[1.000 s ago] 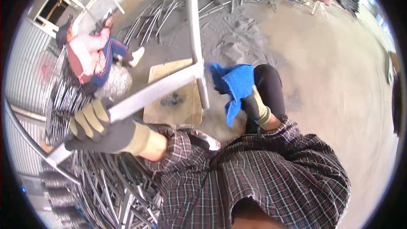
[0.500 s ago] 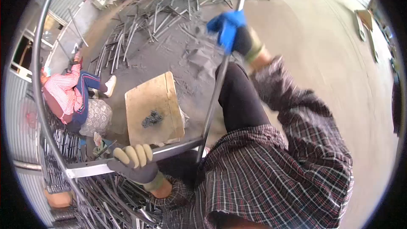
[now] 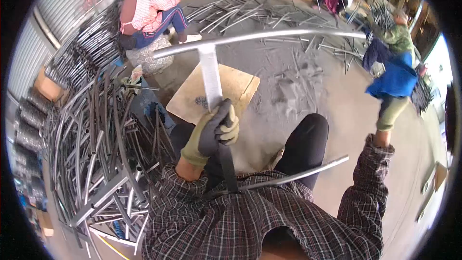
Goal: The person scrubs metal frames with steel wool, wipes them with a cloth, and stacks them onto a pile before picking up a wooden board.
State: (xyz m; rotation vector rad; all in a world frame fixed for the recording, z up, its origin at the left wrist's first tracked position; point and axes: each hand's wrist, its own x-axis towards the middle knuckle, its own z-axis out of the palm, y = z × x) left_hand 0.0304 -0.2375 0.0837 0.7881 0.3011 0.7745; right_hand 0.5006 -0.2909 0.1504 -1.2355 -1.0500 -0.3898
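Note:
My left hand (image 3: 211, 132), in a grey and tan glove, is closed around the flat crossbar (image 3: 210, 70) of an H-shaped metal frame. One long, slightly curved tube (image 3: 269, 36) of this frame crosses the view beyond the hand. The other tube (image 3: 303, 172) lies close to my lap. Off to the right, well apart from the frame, my gloved right hand (image 3: 391, 108) is raised with a blue cloth (image 3: 395, 78) in it. The cloth hides most of its fingers.
Loose metal tubes (image 3: 91, 163) are heaped at my left. A tan board (image 3: 236, 84) with a small dark clump (image 3: 202, 101) on it lies ahead. A person (image 3: 149, 9) sits beyond, upper left; others work at upper right. More tubes (image 3: 240, 12) litter the floor.
My right hand has come off the tube and swung out to the right with the blue cloth. The frame has turned, its far tube now across the view. My left hand still grips the crossbar.

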